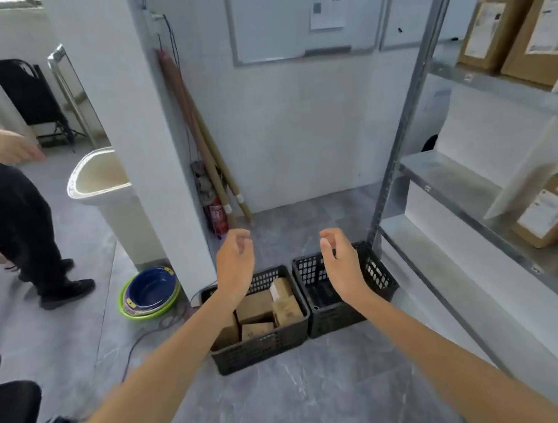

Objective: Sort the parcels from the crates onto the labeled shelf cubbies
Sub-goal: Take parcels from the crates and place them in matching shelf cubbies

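Note:
Two black plastic crates stand side by side on the grey floor. The left crate (261, 349) holds several brown cardboard parcels (255, 306); the right crate (379, 278) looks empty inside. My left hand (236, 262) hovers above the left crate, fingers curled and apart, holding nothing. My right hand (339, 260) hovers over the right crate, also loosely curled and empty. A metal shelf unit (445, 173) rises on the right, with parcels (527, 30) on its top level and a labeled parcel (546, 214) on a lower level.
Another person in black trousers (13, 222) stands at the left. A white bin (105, 181), stacked bowls (150, 292), a red extinguisher (216, 218) and leaning poles (200, 133) crowd the pillar. Cables (139, 339) trail on the floor. A black chair (6, 412) sits lower left.

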`<control>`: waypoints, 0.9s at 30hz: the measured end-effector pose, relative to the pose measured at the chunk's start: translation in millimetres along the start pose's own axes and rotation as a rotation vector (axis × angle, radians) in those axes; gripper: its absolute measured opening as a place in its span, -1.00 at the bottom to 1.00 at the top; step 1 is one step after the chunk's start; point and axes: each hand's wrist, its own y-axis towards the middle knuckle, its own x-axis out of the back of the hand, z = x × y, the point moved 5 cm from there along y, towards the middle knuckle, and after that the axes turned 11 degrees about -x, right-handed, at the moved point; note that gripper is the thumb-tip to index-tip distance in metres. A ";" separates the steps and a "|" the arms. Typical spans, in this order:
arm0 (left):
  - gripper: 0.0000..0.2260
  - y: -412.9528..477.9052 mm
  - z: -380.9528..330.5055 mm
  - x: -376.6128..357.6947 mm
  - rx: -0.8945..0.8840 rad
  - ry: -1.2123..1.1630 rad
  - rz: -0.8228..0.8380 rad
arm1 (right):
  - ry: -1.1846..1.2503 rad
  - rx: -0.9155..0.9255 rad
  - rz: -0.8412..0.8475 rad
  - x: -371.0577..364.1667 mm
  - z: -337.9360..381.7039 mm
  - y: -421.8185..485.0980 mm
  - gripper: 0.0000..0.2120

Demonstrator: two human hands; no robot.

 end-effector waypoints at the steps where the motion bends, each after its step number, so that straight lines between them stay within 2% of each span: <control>1: -0.86 5.3 13.5 0.9 0.033 -0.001 0.008 | -0.009 -0.021 0.028 -13.5 -4.2 7.0 -0.74; 9: -0.84 64.2 109.3 -52.1 0.241 -0.019 0.115 | -0.126 -0.190 0.178 -80.9 -60.0 103.5 -0.76; 15: -0.84 124.2 196.1 -125.5 0.412 0.014 0.150 | -0.227 -0.397 0.335 -138.4 -143.3 200.1 -0.75; 21: -0.80 143.6 312.5 -199.6 0.574 0.038 0.274 | -0.343 -0.570 0.487 -218.6 -261.3 264.7 -0.71; 27: -0.68 145.6 487.8 -295.8 0.727 0.085 0.410 | -0.422 -0.680 0.625 -333.5 -425.1 315.6 -0.64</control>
